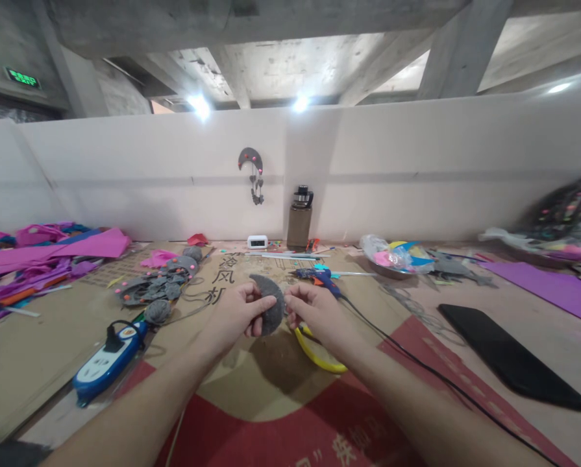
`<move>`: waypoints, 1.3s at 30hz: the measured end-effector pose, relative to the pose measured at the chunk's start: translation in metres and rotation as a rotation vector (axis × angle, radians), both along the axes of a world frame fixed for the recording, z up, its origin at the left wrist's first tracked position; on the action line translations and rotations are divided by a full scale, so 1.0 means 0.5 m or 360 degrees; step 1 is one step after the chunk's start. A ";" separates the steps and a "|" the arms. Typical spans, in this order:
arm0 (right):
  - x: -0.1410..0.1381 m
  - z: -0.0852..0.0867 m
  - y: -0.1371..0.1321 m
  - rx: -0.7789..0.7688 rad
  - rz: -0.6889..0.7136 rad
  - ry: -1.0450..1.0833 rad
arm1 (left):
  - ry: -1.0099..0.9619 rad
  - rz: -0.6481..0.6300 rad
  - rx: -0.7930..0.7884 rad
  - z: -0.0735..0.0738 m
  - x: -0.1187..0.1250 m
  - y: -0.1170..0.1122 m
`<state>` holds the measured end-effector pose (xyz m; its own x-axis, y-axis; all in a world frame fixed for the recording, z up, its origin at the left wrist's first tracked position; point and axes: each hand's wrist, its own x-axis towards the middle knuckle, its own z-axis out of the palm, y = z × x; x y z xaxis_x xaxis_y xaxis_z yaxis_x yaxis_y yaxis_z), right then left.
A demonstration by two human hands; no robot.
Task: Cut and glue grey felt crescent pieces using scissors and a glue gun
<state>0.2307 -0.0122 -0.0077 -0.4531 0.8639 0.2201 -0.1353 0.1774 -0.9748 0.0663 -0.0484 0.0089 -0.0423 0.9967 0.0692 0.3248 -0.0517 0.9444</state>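
My left hand point(239, 310) pinches a grey glittery crescent-shaped foam piece point(271, 303) and holds it up over the cardboard. My right hand point(314, 309) is closed in a pinch at the crescent's right edge; what its fingertips hold is too small to make out. Yellow-handled pliers point(319, 353) lie on the cardboard just below my right hand. A blue glue gun point(322, 279) rests just beyond my hands, its black cord point(417, 363) running back to the right.
A pile of grey foam pieces point(158, 285) and a blue-white power strip point(108, 360) lie left. Pink and purple foam sheets point(51, 253) fill the far left. A brown bottle point(300, 220), a white clock point(258, 242), a bowl of coloured bits point(392, 256), a black tray point(509, 357), a purple sheet point(553, 285).
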 end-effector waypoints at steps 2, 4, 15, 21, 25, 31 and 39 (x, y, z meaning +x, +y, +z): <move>0.004 0.000 0.001 0.0075 -0.0020 -0.0086 | 0.0005 -0.0011 0.0002 -0.002 0.000 0.000; 0.007 0.000 -0.002 0.0337 -0.0163 -0.0260 | 0.0039 0.0003 0.0008 -0.002 0.001 -0.002; 0.012 0.004 -0.015 0.0784 -0.0444 -0.0505 | -0.0056 -0.0087 0.0000 -0.014 -0.003 0.004; 0.006 0.005 -0.010 0.0389 -0.0291 -0.0210 | -0.0428 -0.0243 -0.0050 -0.013 -0.005 0.004; 0.004 -0.002 0.002 0.0220 -0.0232 -0.0002 | -0.0678 -0.0365 -0.0165 -0.003 -0.010 0.004; 0.016 0.002 0.002 0.0654 -0.0239 -0.0043 | -0.0822 -0.0615 -0.0464 0.008 -0.019 -0.007; 0.012 0.010 -0.005 0.0489 -0.0184 -0.0084 | -0.0771 -0.0434 -0.0568 0.002 -0.001 -0.011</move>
<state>0.2369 -0.0146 -0.0028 -0.3739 0.8069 0.4573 -0.0478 0.4756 -0.8784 0.0658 -0.0538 0.0098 0.2715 0.9343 -0.2309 -0.1217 0.2713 0.9548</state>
